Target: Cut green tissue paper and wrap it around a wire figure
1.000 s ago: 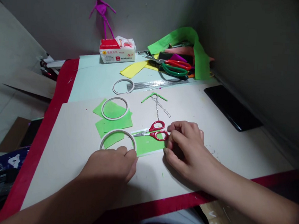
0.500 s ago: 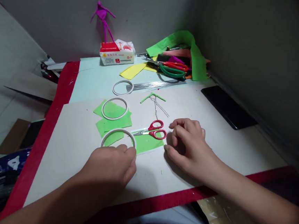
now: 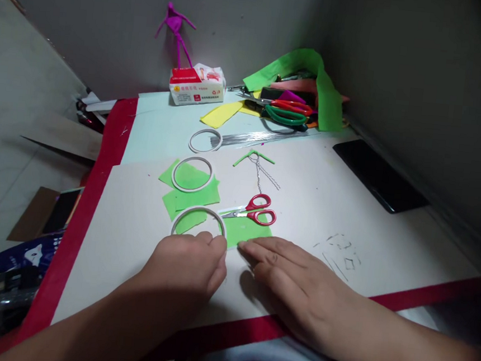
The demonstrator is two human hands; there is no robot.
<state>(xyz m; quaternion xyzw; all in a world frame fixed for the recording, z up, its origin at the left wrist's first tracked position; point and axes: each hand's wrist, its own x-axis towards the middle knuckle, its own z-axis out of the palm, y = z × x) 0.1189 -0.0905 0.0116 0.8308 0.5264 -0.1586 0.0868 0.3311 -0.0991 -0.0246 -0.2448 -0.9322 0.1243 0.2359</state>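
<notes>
Right hand (image 3: 299,281) shifts from the 3 o'clock end of the green strip (image 3: 246,234) to its near edge

Its fingers, curled half a second ago, now lie extended with tips on that edge at the strip's 6 o'clock, grasping nothing visible; this seems to press or steady the edge. At 8 o'clock, the left hand (image 3: 186,263) is clenched on the near rim of a white tape roll (image 3: 201,209), fingertips hidden. Red-handled scissors (image 3: 251,215) lie across the strip's 12 o'clock side. Beyond, at 10 o'clock, a second tape roll (image 3: 194,158) rests on green pieces (image 3: 197,198); at 12, a twisted-wire figure (image 3: 258,173) lies flat; farthest, at 11, is a purple figure (image 3: 175,24).
</notes>
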